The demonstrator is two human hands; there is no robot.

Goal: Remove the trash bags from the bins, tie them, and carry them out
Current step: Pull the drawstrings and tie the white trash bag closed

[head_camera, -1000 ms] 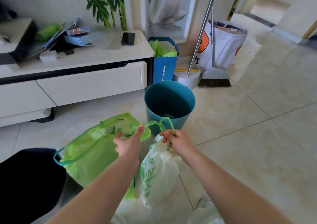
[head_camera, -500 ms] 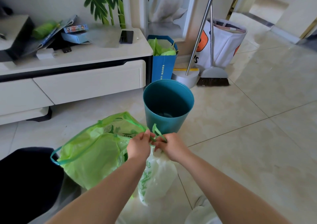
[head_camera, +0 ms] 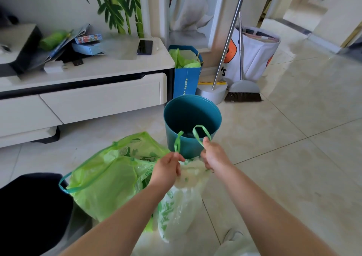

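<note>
- Pale glossy floor tiles [head_camera: 293, 138] run from a low white cabinet [head_camera: 101, 99] to a broom [head_camera: 242, 94] leaning at the wall.
- A teal bin [head_camera: 193, 116] stands on the tiles just beyond the hands, with no liner in it.
- The white trash bag [head_camera: 182, 206], printed in green, hangs below both hands with its neck gathered between them. I cannot tell whether its bottom touches the floor.
- The left hand [head_camera: 166, 169] pinches one green drawstring end [head_camera: 177, 141] between thumb and curled fingers; the strip stands up above the knuckles.
- The right hand [head_camera: 214, 155] is closed round the other drawstring loop [head_camera: 199, 133], which arches up in front of the bin's wall.
- Half a second ago the two hands were pressed together over the bag's neck. They are now apart, with a stretch of crumpled white plastic showing between them.
- Both drawstring pieces now stick up free, where before only a short tip showed.
- A larger green bag [head_camera: 109, 183] lies open to the left, against a black bin [head_camera: 29, 206], much as before.
</note>
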